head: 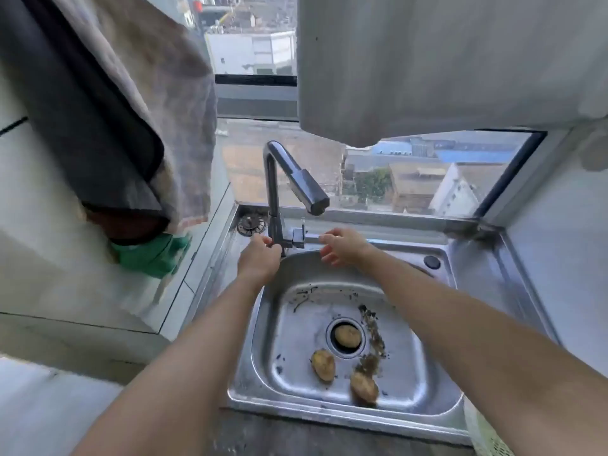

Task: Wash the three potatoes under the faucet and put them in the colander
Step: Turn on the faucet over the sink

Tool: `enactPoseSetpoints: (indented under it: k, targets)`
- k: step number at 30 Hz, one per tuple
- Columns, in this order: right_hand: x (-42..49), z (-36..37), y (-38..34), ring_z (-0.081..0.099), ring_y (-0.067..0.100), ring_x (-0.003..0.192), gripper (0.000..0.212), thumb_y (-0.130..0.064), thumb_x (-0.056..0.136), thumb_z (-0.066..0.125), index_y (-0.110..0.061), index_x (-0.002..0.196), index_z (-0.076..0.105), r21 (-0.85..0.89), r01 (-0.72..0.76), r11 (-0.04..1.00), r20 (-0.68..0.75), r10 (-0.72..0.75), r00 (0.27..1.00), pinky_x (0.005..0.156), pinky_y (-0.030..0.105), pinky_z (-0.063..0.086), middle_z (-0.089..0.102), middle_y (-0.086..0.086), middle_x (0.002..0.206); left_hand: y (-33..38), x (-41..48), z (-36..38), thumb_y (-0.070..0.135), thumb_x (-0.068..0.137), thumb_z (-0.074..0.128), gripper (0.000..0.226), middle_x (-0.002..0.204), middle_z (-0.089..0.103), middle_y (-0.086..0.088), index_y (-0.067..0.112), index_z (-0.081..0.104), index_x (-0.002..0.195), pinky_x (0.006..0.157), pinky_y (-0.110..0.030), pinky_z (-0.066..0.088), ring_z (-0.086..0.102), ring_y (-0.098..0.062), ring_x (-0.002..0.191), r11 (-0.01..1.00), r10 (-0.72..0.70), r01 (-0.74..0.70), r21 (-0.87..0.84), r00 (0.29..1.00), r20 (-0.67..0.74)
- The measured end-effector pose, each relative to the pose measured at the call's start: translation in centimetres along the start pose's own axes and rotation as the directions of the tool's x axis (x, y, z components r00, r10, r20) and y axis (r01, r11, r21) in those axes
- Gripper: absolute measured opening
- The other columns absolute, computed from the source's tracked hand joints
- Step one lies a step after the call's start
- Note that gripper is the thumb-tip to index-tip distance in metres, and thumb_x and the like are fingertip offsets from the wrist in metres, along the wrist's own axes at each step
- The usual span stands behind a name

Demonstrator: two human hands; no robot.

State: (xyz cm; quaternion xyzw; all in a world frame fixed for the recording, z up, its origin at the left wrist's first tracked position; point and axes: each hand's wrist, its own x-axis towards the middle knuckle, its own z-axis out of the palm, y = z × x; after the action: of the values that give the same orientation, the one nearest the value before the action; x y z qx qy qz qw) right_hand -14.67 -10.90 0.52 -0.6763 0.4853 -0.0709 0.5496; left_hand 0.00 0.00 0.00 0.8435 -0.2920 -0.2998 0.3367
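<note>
Three brown potatoes lie in the steel sink (424, 383): one potato (347, 335) sits on the drain, a second potato (323, 365) lies just left of it, a third potato (363, 388) near the front wall. A dark faucet (297, 179) rises behind the basin. My left hand (260, 256) grips the faucet's base by its stem. My right hand (342, 246) pinches the faucet's side handle (301, 236) with curled fingers. I see no water running. A white perforated colander edge (490, 439) shows at the bottom right corner.
A drain strainer (251, 222) lies on the sink's back left ledge. Dirt flecks cover the basin floor. A green cloth (154, 255) and a dark hanging mat (98, 126) are at the left. A window lies behind the sink.
</note>
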Motion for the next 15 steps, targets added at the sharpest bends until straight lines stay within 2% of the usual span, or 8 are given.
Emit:
enactPoseSetpoints:
  k: [2, 4, 6, 8, 10, 11, 13, 15]
  targets:
    - [2.6, 0.9, -0.6, 0.065, 0.021, 0.084, 0.043, -0.034, 0.098, 0.051, -0.001, 0.127, 0.052, 0.013, -0.041, 0.999, -0.015, 0.042, 0.999, 0.08, 0.038, 0.058, 0.061, 0.006, 0.092, 0.3, 2.4, 0.4, 0.024, 0.092, 0.05, 0.049, 0.137, 0.054, -0.014, 0.009, 0.042, 0.138, 0.102, -0.039, 0.043, 0.053, -0.034, 0.122, 0.999, -0.022, 0.022, 0.027, 1.0, 0.001]
    - [4.7, 1.6, -1.0, 0.065, 0.028, 0.1, 0.043, -0.033, 0.098, 0.052, -0.002, 0.128, 0.05, 0.019, -0.089, 0.996, 0.001, 0.089, 0.996, 0.091, 0.042, 0.055, 0.062, 0.013, 0.105, 0.4, 4.4, 0.8, 0.029, 0.093, 0.053, 0.06, 0.147, 0.045, -0.013, 0.009, 0.032, 0.146, 0.105, -0.039, 0.037, 0.046, -0.032, 0.131, 0.999, -0.011, 0.011, 0.034, 1.0, -0.01]
    - [7.1, 2.3, -1.3, 0.062, 0.034, 0.114, 0.04, -0.02, 0.098, 0.054, 0.001, 0.132, 0.05, -0.017, -0.135, 0.991, 0.003, 0.135, 0.991, 0.093, 0.039, 0.054, 0.061, 0.019, 0.122, 0.5, 6.7, 1.5, 0.034, 0.092, 0.057, 0.064, 0.147, 0.045, -0.012, 0.01, 0.031, 0.146, 0.105, -0.04, 0.038, 0.046, -0.031, 0.132, 0.999, -0.009, 0.01, 0.042, 1.0, -0.008]
    - [9.8, 2.6, -0.9, 0.058, 0.033, 0.121, 0.046, -0.015, 0.093, 0.062, -0.003, 0.136, 0.05, -0.066, -0.143, 0.988, 0.042, 0.146, 0.988, 0.101, 0.041, 0.05, 0.058, 0.017, 0.133, 0.6, 8.3, 2.1, 0.036, 0.091, 0.06, 0.056, 0.135, 0.056, -0.009, 0.012, 0.039, 0.136, 0.098, -0.039, 0.041, 0.053, -0.03, 0.123, 1.0, -0.019, 0.019, 0.011, 1.0, -0.014]
    - [12.4, 2.8, 0.2, 0.058, 0.028, 0.116, 0.038, -0.016, 0.096, 0.057, -0.002, 0.13, 0.054, -0.073, -0.158, 0.985, 0.036, 0.161, 0.986, 0.104, 0.043, 0.047, 0.058, 0.013, 0.126, 0.8, 9.4, 2.4, 0.037, 0.09, 0.061, 0.045, 0.121, 0.063, -0.008, 0.01, 0.046, 0.123, 0.089, -0.037, 0.043, 0.059, -0.03, 0.112, 0.999, -0.028, 0.029, 0.018, 0.997, -0.078]
    - [13.3, 2.8, 0.6, 0.057, 0.026, 0.109, 0.029, -0.018, 0.098, 0.05, -0.004, 0.123, 0.056, -0.006, -0.192, 0.981, 0.031, 0.192, 0.981, 0.103, 0.043, 0.048, 0.057, 0.012, 0.117, 0.9, 9.8, 2.5, 0.038, 0.09, 0.06, 0.043, 0.118, 0.065, -0.009, 0.009, 0.048, 0.119, 0.087, -0.037, 0.043, 0.06, -0.031, 0.109, 0.998, -0.025, 0.031, 0.051, 0.994, -0.107]
    - [15.1, 3.0, 1.5, 0.059, 0.03, 0.1, 0.017, -0.02, 0.098, 0.045, -0.01, 0.101, 0.058, 0.038, -0.211, 0.977, -0.023, 0.212, 0.977, 0.096, 0.045, 0.051, 0.058, 0.011, 0.103, 0.8, 10.3, 2.9, 0.042, 0.092, 0.056, 0.043, 0.115, 0.066, -0.014, 0.006, 0.053, 0.115, 0.088, -0.039, 0.044, 0.06, -0.034, 0.108, 0.988, 0.003, 0.022, 0.152, 0.987, -0.162]
    - [18.7, 3.2, 4.4, 0.06, 0.032, 0.094, 0.021, -0.015, 0.097, 0.046, -0.011, 0.079, 0.056, 0.026, -0.17, 0.985, 0.013, 0.17, 0.985, 0.093, 0.049, 0.05, 0.059, 0.01, 0.087, 0.9, 10.5, 3.4, 0.042, 0.095, 0.052, 0.044, 0.113, 0.065, -0.02, 0.002, 0.055, 0.113, 0.088, -0.042, 0.045, 0.061, -0.038, 0.106, 0.971, 0.068, -0.018, 0.239, 0.977, -0.202]
